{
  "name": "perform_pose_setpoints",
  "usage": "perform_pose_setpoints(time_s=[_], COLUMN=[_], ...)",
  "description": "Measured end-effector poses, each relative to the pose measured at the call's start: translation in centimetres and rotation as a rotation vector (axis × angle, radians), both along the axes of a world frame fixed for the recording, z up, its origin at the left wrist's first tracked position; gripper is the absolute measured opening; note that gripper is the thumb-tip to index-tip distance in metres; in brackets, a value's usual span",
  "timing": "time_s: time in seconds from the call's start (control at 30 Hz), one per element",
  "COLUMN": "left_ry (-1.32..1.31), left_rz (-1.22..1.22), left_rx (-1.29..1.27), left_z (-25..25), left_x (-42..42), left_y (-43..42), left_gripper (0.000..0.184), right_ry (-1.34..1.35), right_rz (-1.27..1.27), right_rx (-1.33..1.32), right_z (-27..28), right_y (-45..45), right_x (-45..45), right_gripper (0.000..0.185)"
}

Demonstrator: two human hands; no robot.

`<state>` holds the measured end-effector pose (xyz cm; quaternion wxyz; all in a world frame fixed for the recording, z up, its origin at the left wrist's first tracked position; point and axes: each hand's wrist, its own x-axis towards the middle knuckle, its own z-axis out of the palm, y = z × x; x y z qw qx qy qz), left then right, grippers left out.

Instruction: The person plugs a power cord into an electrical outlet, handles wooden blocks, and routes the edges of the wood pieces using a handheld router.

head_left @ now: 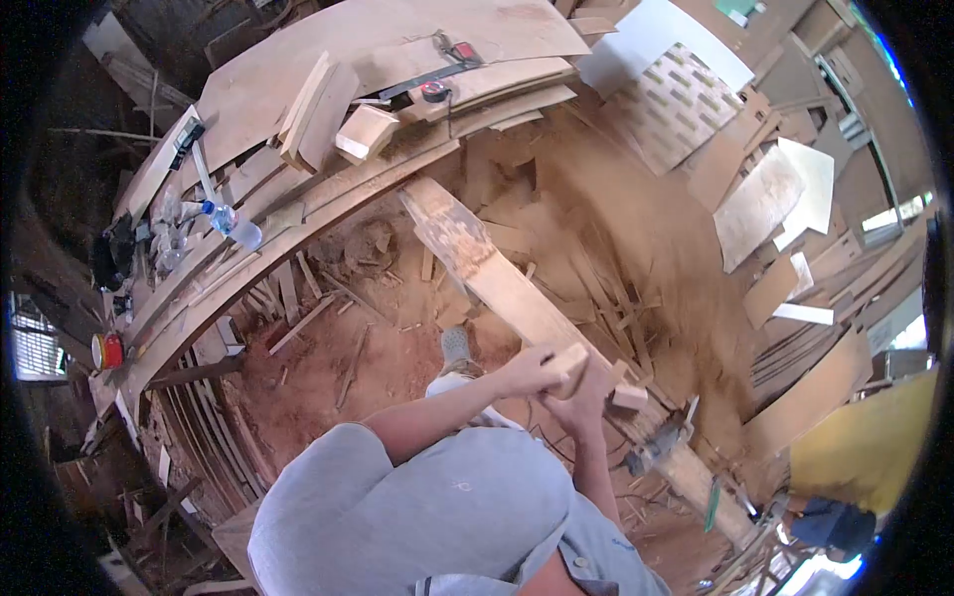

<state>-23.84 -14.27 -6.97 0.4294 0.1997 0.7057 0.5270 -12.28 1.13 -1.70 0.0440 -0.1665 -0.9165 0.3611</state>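
Observation:
In front of my body I hold a small pale wood block with both hands. My left hand has its fingers closed on the block's left side. My right hand grips it from below and the right. Under and past the hands runs a long wooden plank, its far end resting near the curved bench. Close to my right hand, another small wood block sits on the plank. A dark tool that I cannot make out is on the plank farther down.
A curved bench carries sheets, tape measures, a wood block and a plastic bottle. Wood scraps and sawdust cover the floor. Boards lie at right. A red tin stands at left.

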Motion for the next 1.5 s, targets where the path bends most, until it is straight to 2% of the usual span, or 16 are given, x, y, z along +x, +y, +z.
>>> perform_pose_setpoints(time_s=[0.03,0.17,0.27,0.3,0.33,0.37,0.4,0.47,0.67,0.93,0.97,1.07,1.1,1.2,1.3,1.5], left_ry=[0.033,-0.232,-0.020,0.133,0.527,0.688,0.758,0.983,0.640,0.642,0.693,0.737,0.534,-0.172,-0.339,-0.714], left_rz=[-0.037,0.050,0.292,0.459,0.618,0.745,0.689,0.587,0.380,0.428,0.498,0.702,0.772,0.696,0.742,0.359], left_rx=[-0.168,0.131,0.065,-0.025,-0.294,-0.227,-0.596,-0.941,-1.137,-1.147,-1.114,-0.579,-0.204,0.464,0.776,1.108], left_z=[1.7,1.3,2.0,-0.8,3.3,2.9,5.7,4.7,4.5,4.0,3.5,2.2,5.6,7.2,5.4,9.5], left_x=[-3.7,-13.2,-23.4,-28.4,-32.5,-36.8,-40.5,-47.0,-55.8,-56.8,-56.8,-56.4,-53.4,-47.1,-40.1,-30.6], left_y=[-1.2,-7.8,-12.0,-14.1,-15.8,-18.5,-20.0,-23.3,-26.3,-26.8,-27.2,-29.8,-28.0,-27.4,-24.5,-15.4], left_gripper=[0.051,0.046,0.042,0.050,0.066,0.078,0.094,0.119,0.145,0.145,0.140,0.125,0.097,0.077,0.090,0.113], right_ry=[-0.036,-0.186,-0.170,-0.152,-0.162,-0.171,-0.175,-0.168,-0.256,-0.216,-0.228,-0.105,-0.035,0.011,0.091,0.163], right_rz=[0.052,0.100,0.081,0.073,0.035,-0.005,-0.047,-0.075,-0.204,-0.256,-0.291,-0.378,-0.405,-0.321,-0.158,0.014], right_rx=[-0.004,-0.157,-0.239,-0.276,-0.377,-0.478,-0.580,-0.601,-0.671,-0.627,-0.663,-0.917,-1.026,-1.282,-1.367,-1.456], right_z=[0.5,1.1,-0.5,-1.2,-2.1,-2.8,-3.1,-2.7,-0.6,-2.5,-2.1,-4.0,-4.8,-1.3,0.7,6.5], right_y=[-1.3,-4.2,-5.5,-5.6,-5.6,-5.6,-5.6,-5.5,-5.5,-5.5,-5.5,-5.3,-5.4,-5.5,-6.3,-8.4], right_x=[-2.9,-12.6,-16.4,-17.0,-17.3,-17.4,-17.3,-17.3,-17.5,-15.7,-15.9,-15.8,-15.6,-18.3,-21.4,-24.6], right_gripper=[0.127,0.127,0.123,0.121,0.120,0.119,0.118,0.111,0.112,0.107,0.107,0.108,0.108,0.109,0.106,0.114])
